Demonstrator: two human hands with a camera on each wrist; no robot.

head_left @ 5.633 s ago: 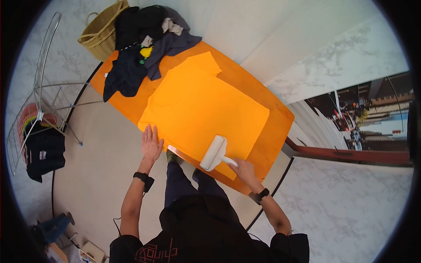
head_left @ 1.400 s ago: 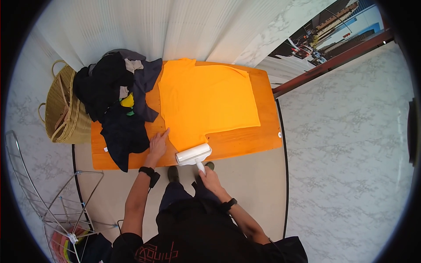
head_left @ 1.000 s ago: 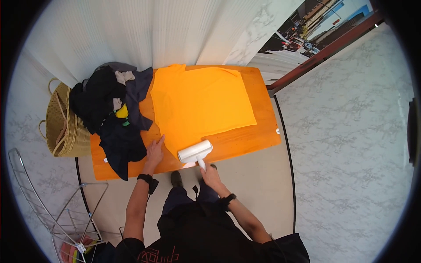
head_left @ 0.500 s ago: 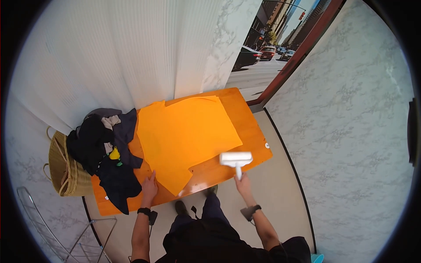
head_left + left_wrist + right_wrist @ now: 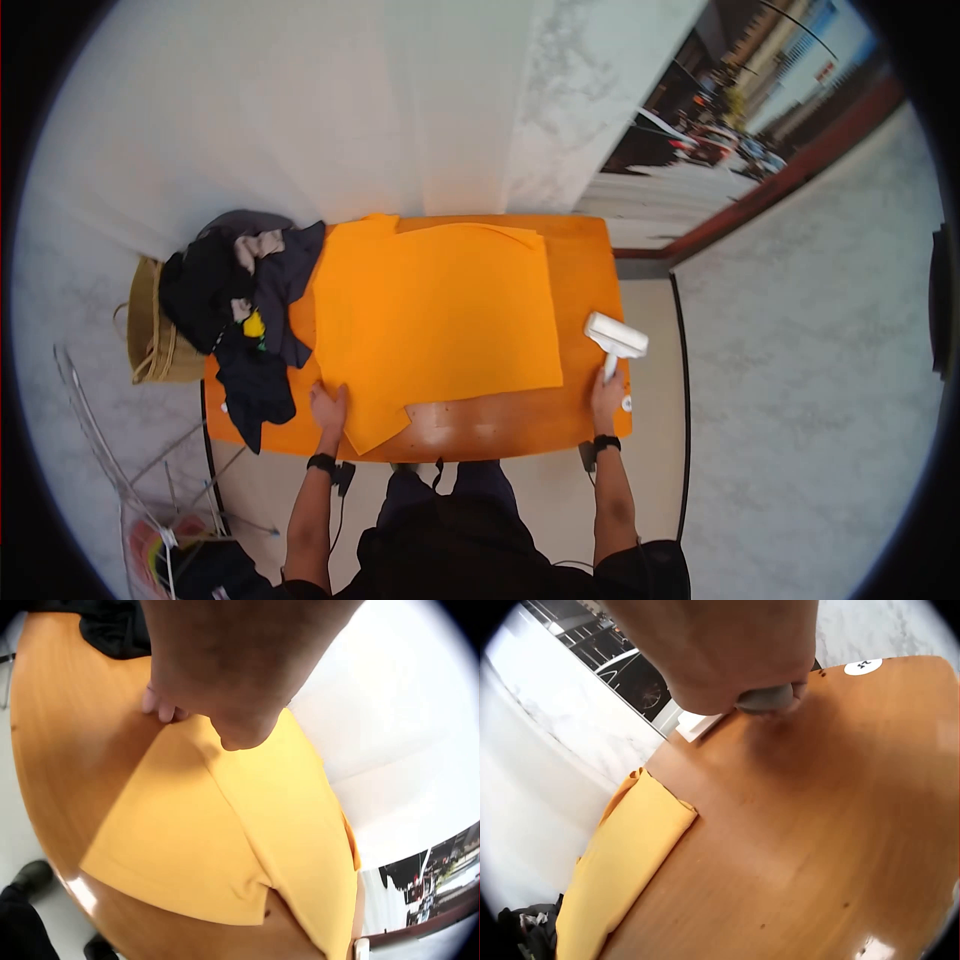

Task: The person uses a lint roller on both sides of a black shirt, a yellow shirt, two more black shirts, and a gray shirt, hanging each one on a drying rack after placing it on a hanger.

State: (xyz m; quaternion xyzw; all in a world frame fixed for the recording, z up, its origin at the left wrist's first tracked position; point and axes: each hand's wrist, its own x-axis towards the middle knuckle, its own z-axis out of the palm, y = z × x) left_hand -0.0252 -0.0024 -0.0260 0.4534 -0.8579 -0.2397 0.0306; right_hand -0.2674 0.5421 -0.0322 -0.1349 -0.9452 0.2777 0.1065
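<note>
An orange-yellow T-shirt (image 5: 440,310) lies spread on the orange wooden table (image 5: 480,428), one sleeve pointing toward the person. My left hand (image 5: 328,408) rests at the shirt's left edge near that sleeve; the left wrist view has its fingertips (image 5: 163,709) on the shirt's border. By the table's right end, my right hand (image 5: 606,398) grips the handle of a white lint roller (image 5: 617,335), away from the shirt. In the right wrist view the hand hides most of the roller, leaving the grey handle end (image 5: 765,699) visible.
A heap of dark clothes (image 5: 230,300) covers the table's left end, beside a wicker basket (image 5: 150,330). A metal drying rack (image 5: 125,485) stands at lower left. A pale curtain (image 5: 330,130) hangs behind the table. A round white sticker (image 5: 863,667) marks the table's right end.
My right hand has carried the lint roller from the near sleeve rightward to the table's right end. The left hand stays by the shirt's left edge. The head view has shifted and turned.
</note>
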